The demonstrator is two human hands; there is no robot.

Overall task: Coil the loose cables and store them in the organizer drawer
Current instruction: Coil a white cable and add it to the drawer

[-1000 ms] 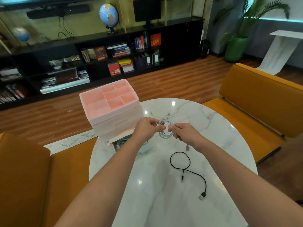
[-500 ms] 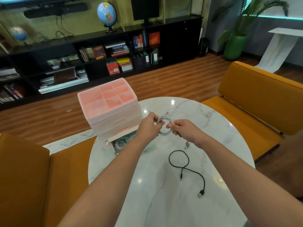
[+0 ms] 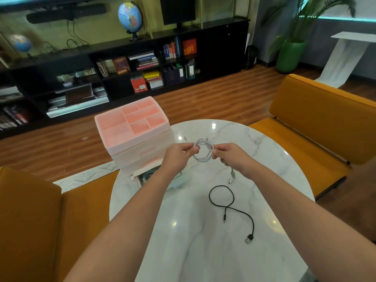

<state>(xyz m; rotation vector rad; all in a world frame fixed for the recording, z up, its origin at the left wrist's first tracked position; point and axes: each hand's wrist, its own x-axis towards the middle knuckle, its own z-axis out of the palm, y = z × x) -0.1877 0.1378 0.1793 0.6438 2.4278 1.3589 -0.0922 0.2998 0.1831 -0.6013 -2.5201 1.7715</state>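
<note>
Two hands, the left hand [image 3: 179, 154] and the right hand [image 3: 230, 155], pinch the thin white cable coil [image 3: 203, 152] above the round white marble table [image 3: 274, 159], so coiling seems in hand; next, its dangling tail needs winding before the open bottom drawer [image 3: 146, 175] of the pink plastic organizer [image 3: 114, 127].

The scene is seen from a single head-worn wide-angle camera, aimed forward and down over the round tabletop [image 3: 203, 251], with the bookshelf [image 3: 122, 64] farther behind.
</note>
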